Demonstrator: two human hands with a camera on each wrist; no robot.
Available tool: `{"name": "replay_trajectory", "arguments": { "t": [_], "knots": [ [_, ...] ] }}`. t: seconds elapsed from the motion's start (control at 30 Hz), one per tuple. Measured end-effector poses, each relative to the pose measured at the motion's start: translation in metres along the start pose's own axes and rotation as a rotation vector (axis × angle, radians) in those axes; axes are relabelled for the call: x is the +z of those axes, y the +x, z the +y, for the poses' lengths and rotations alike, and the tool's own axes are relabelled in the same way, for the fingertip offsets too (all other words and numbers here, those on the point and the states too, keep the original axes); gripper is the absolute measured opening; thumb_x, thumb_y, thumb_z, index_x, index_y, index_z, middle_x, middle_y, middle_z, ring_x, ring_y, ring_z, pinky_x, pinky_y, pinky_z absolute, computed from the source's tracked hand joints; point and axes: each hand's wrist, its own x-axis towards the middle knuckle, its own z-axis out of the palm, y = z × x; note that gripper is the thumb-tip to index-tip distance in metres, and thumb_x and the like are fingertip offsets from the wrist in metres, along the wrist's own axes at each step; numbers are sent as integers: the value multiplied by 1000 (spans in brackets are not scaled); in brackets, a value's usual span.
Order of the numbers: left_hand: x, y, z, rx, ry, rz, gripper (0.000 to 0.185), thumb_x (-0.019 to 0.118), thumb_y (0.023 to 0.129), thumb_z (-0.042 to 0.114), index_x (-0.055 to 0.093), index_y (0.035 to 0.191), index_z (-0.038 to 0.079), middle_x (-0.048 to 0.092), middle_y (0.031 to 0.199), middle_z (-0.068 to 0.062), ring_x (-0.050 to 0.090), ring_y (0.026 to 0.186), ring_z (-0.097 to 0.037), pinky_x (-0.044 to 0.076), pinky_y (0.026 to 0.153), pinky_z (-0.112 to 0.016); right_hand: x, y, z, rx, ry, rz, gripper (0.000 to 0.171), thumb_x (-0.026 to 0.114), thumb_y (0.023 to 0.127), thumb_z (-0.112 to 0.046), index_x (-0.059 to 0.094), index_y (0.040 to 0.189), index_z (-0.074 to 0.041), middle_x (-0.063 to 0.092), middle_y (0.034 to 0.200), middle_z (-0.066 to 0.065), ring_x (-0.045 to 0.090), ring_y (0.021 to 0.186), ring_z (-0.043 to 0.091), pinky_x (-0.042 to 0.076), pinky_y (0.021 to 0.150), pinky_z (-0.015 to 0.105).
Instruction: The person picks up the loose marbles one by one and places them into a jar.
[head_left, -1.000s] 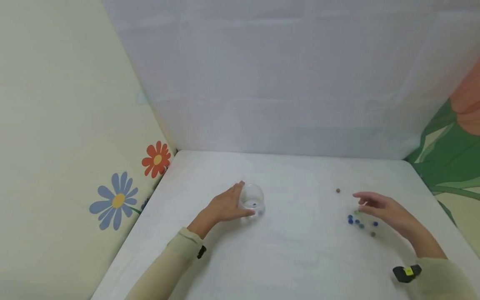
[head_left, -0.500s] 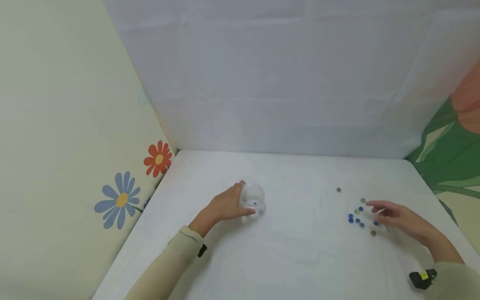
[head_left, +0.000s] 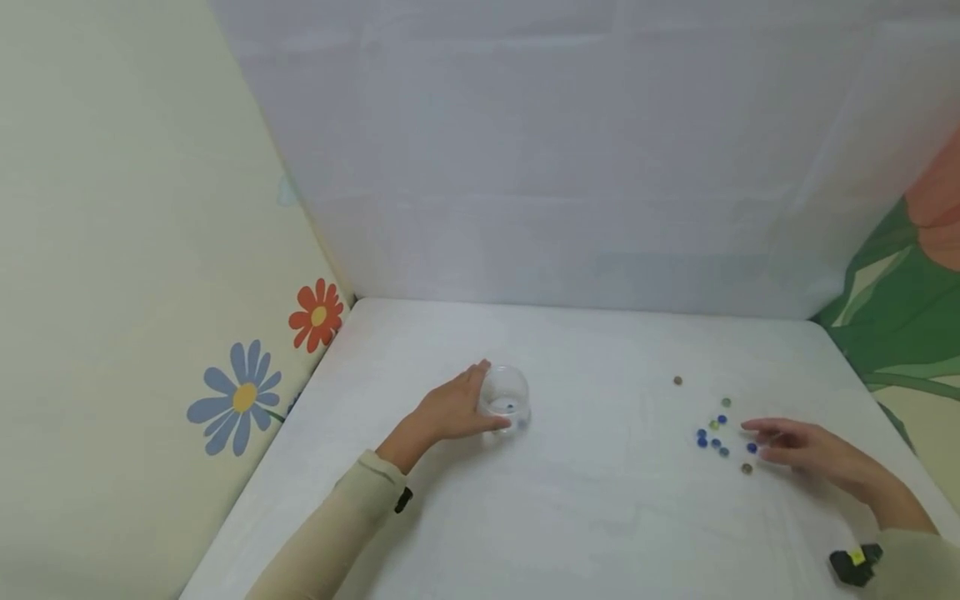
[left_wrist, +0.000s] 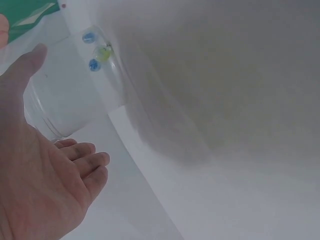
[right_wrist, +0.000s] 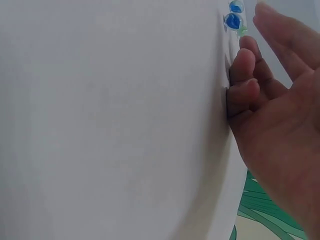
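- The left hand (head_left: 450, 412) holds the clear cup (head_left: 505, 398) from its side, fingers curved around the wall.
- In the cup lie only a few beads (left_wrist: 95, 52); I judge the work has just begun.
- Right of the cup, well apart, most beads (head_left: 712, 433) lie loose on the table (head_left: 600, 500).
- The right hand (head_left: 806, 450) is beside them, fingertips touching a blue bead (head_left: 752, 447); a real pinch I cannot tell.

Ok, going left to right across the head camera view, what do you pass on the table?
Left hand → clear cup, which that hand holds → lone brown bead → cluster of blue and green beads → right hand, fingertips by a blue bead at the cluster's right edge.
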Motion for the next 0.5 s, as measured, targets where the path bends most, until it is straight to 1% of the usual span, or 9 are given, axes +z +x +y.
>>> {"name": "replay_trajectory", "arguments": {
  "t": [0.1, 0.17, 0.27, 0.33, 0.4, 0.5],
  "knots": [
    [-1, -3, 0, -4, -2, -1, 114, 63, 83, 75, 16, 162, 6, 28, 164, -18, 37, 147, -33, 43, 110, -50, 2, 1, 3, -2, -34, 11, 59, 69, 96, -30, 53, 144, 1, 50, 145, 29, 48, 102, -12, 48, 80, 18],
    [-1, -3, 0, -6, -1, -3, 115, 63, 83, 75, 16, 162, 6, 28, 165, -17, 37, 147, -33, 43, 110, -50, 2, 3, 4, 0, -61, 16, 59, 70, 95, -31, 54, 143, -1, 53, 142, 27, 48, 102, -11, 47, 81, 17],
    [-2, -3, 1, -9, -7, -2, 114, 64, 83, 75, 17, 162, 7, 28, 165, -17, 36, 147, -33, 42, 111, -50, 3, 6, 3, 22, -102, 22, 60, 72, 94, -34, 56, 143, -2, 59, 132, 18, 50, 101, -2, 47, 81, 19],
    [-2, -3, 2, -10, -9, -3, 115, 64, 83, 75, 16, 162, 7, 27, 165, -17, 35, 148, -33, 41, 112, -51, 3, 8, 2, 38, -133, 25, 62, 72, 93, -36, 56, 143, -3, 61, 121, 11, 51, 97, 6, 46, 79, 22],
    [-2, -4, 2, -9, -11, -3, 115, 64, 83, 74, 16, 162, 7, 27, 165, -17, 35, 148, -34, 40, 112, -51, 3, 11, 1, 44, -162, 22, 62, 73, 92, -36, 56, 142, -3, 60, 115, 7, 51, 97, 12, 45, 78, 24],
    [-1, -4, 2, -9, -10, 5, 114, 64, 83, 74, 17, 162, 6, 28, 164, -19, 35, 148, -34, 41, 112, -51, 4, 15, 1, 33, -202, 28, 60, 73, 91, -33, 58, 140, -2, 59, 111, 6, 51, 97, 17, 45, 78, 28]
  ]
}}
